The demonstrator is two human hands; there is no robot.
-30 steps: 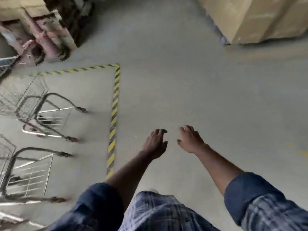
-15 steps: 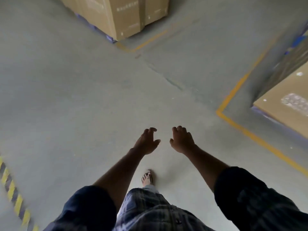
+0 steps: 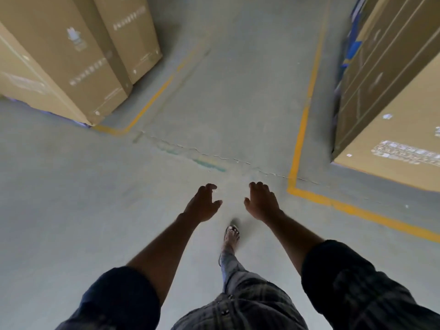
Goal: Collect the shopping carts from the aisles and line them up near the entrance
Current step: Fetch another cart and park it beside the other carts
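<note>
No shopping cart is in view. My left hand (image 3: 203, 204) and my right hand (image 3: 262, 201) are stretched out in front of me over the grey concrete floor, side by side and a little apart. Both have loosely curled fingers and hold nothing. My foot in a sandal (image 3: 231, 235) steps forward below them.
Tall stacks of cardboard boxes (image 3: 71, 55) stand at the left and more cardboard boxes (image 3: 390, 91) at the right. An aisle between them is bordered by yellow floor lines (image 3: 298, 144). A crack (image 3: 214, 156) runs across the floor ahead.
The view has turned right, away from the parked carts and the striped tape, towards the aisle between the box stacks. Both hands stay out in front, holding nothing.
</note>
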